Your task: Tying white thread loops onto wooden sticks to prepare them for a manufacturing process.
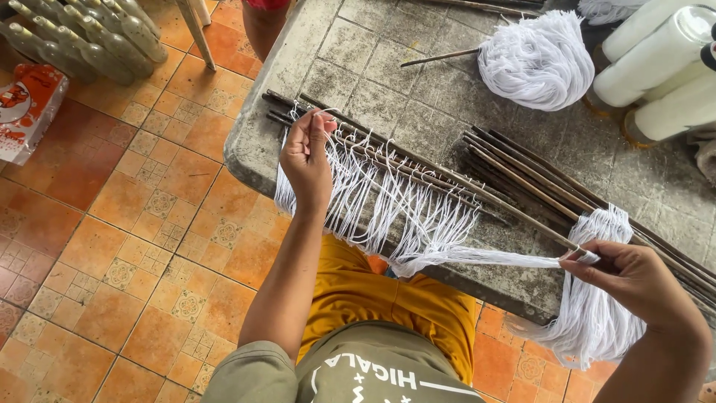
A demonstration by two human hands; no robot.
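A person's left hand pinches white strings looped on dark sticks; the right hand grips a pulled strand bundle. Beyond the right hand, white spools stand.

Orange-white package, far-left floor

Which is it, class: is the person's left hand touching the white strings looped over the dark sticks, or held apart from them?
Touching. In the head view the left hand pinches the white strings at the dark sticks, with a strand looped over its fingertips.
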